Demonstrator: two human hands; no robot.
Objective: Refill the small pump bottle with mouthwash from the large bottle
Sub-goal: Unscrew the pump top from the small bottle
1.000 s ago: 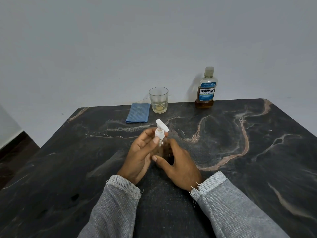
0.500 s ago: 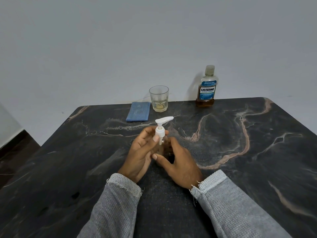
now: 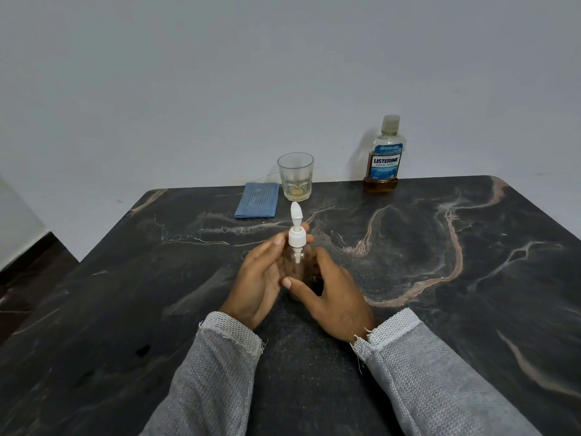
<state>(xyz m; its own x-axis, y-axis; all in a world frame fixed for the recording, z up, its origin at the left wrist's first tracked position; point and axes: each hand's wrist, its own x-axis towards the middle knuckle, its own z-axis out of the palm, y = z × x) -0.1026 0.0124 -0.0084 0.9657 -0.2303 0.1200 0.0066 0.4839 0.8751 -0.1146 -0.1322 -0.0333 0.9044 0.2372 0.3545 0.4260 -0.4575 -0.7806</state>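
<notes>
Since half a second ago the white plastic pump head has turned: its nozzle, which pointed right, now points away from us toward the far edge. We pinch its collar with the left hand, fingertips curled round it, while the right hand wraps the small clear pump bottle and steadies it upright on the dark marbled table, near the middle.

We judge the step in hand to be unscrewing the pump. To do it well, we keep the bottle planted and vertical, twist only the collar, then lift straight up so the dip tube clears the neck.

The small bottle looks transparent and nearly empty. The large clear mouthwash bottle with a blue label stands capped at the far edge, amber liquid low inside.
</notes>
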